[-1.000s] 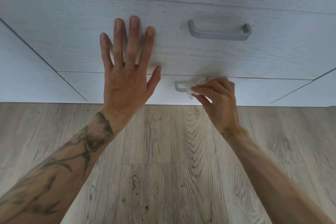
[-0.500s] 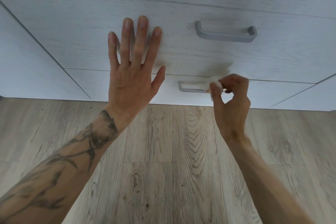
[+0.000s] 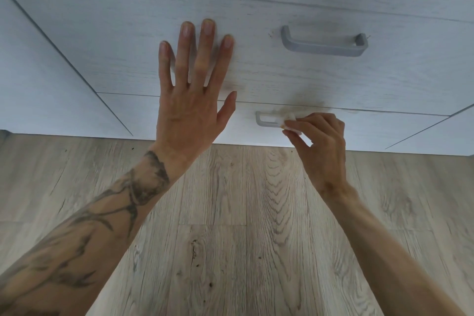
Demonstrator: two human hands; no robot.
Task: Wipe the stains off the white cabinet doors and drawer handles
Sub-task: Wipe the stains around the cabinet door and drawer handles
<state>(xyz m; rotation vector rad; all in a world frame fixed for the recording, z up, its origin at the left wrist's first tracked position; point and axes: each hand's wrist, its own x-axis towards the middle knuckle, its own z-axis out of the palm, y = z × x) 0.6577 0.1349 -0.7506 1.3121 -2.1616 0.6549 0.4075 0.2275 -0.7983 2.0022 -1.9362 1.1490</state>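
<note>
White wood-grain drawer fronts fill the upper half of the head view. My left hand (image 3: 191,95) lies flat with fingers spread on the middle drawer front (image 3: 307,77). My right hand (image 3: 320,141) pinches a small white wipe (image 3: 291,128) and presses it on the grey handle of the bottom drawer (image 3: 266,120), whose right part is hidden by the hand. The larger grey handle of the middle drawer (image 3: 324,45) sits above, with small dark specks beside its two ends. A faint brownish smudge (image 3: 307,104) shows along the lower edge of the middle drawer.
Light wood-look floor (image 3: 230,226) runs from the cabinet base toward me. White cabinet panels flank the drawers on the left (image 3: 38,84) and the right (image 3: 456,133).
My right hand slid the wipe along the bottom handle to the right and back slightly left. My left hand stayed flat on the drawer front. The view shifted a little.
</note>
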